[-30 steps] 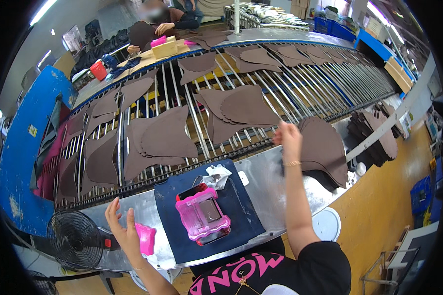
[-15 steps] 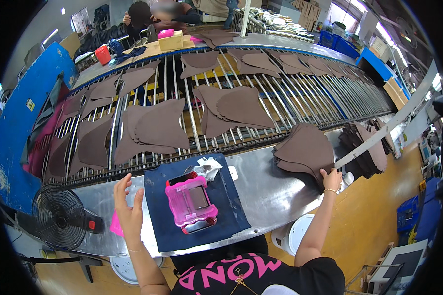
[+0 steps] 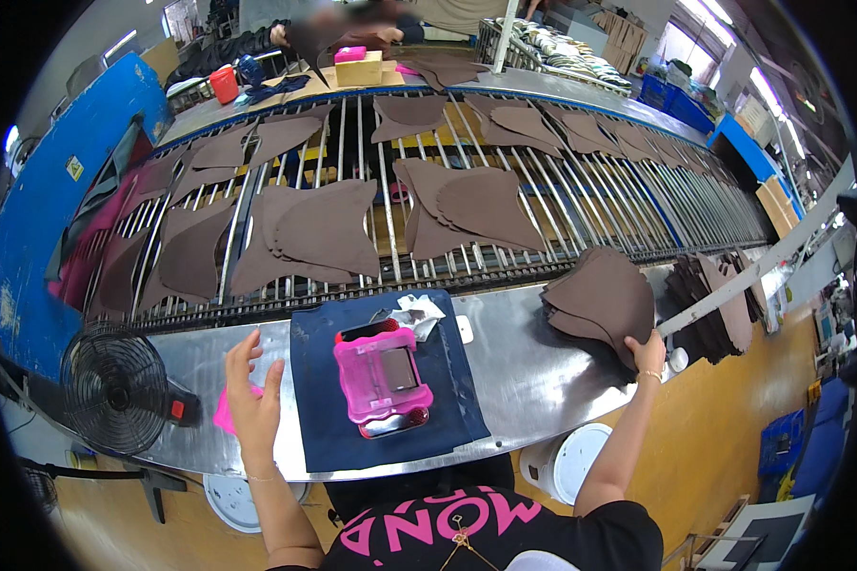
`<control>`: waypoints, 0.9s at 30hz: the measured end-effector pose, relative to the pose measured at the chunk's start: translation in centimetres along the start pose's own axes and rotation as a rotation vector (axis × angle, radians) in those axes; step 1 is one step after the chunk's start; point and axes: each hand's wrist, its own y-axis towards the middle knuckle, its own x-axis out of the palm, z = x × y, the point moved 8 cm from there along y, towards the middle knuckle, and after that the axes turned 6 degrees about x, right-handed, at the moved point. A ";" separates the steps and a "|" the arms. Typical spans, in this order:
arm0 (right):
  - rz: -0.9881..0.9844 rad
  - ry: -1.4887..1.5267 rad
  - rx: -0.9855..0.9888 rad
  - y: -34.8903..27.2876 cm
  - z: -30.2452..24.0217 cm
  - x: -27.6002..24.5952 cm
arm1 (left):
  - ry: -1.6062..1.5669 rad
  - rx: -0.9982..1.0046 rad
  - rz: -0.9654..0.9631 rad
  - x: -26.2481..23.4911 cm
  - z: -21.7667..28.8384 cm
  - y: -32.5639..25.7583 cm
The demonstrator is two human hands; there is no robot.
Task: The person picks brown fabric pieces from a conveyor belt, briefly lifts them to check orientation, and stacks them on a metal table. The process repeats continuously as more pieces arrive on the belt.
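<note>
At the lower right corner of a fanned stack of brown cut pieces [image 3: 600, 295], my right hand [image 3: 647, 356] is closed on the edge. How many pieces lie between its fingers is hidden. My left hand [image 3: 251, 400] hangs open over the metal table, thumb and fingers apart, holding nothing. Just behind it shows part of a bright pink object [image 3: 225, 413]. Between my hands, a pink plastic holder [image 3: 363, 381] with red and dark ends sits on a navy mat [image 3: 324, 440]. A crumpled white tissue [image 3: 419, 316] lies at the mat's far edge.
Beyond the table runs a roller conveyor [image 3: 387, 228] carrying several brown pieces [image 3: 319, 228]. A black fan [image 3: 114, 390] stands at the left. Right of the stack are darker pieces [image 3: 700, 309] and a slanting pale pole [image 3: 762, 285]. A co-worker [image 3: 352, 29] stands across the conveyor.
My view has shifted slightly, so the scene sits a little differently. Both my hands keep nearly the same pose. Across the conveyor, the co-worker's dark piece has come lower and further right.
</note>
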 end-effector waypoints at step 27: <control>-0.777 0.888 -1.114 -28.0 -36.2 0.7 | -0.360 -0.119 0.155 -6.6 0.5 1.8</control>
